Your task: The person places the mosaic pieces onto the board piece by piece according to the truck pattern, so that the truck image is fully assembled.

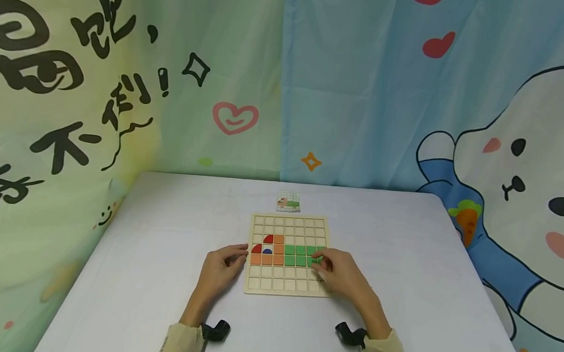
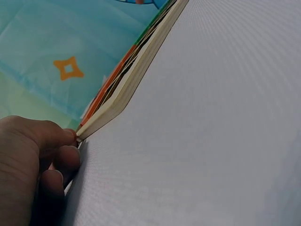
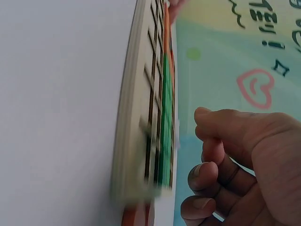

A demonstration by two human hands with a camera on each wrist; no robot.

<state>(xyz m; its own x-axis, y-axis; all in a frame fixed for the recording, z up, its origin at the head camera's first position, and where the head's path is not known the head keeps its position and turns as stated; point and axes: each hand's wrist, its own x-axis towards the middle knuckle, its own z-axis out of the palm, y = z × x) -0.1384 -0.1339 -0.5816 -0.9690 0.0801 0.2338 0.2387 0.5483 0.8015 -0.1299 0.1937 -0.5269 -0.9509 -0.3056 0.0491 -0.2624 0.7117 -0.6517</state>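
A wooden grid board [image 1: 284, 292] lies flat on the white table. Green square tiles [image 1: 301, 251] fill two rows toward its right side. Left of them are orange tiles [image 1: 278, 260], red curved tiles [image 1: 268, 239] and a tile with a blue half circle [image 1: 267, 250]. My left hand [image 1: 222, 265] holds the board's left edge between thumb and finger, the fingertips right at the rim in the left wrist view. Over the right end of the green tiles hovers my right hand [image 1: 341, 274]. Its fingers [image 3: 204, 174] are loosely curled, with nothing visible between them.
A small picture card [image 1: 288, 202] with a coloured grid pattern lies just beyond the board. Behind the table [image 1: 163, 217] hangs a printed curtain [image 1: 345, 94]. Black wrist cameras [image 1: 216, 331] are strapped on both wrists, near the sleeves.
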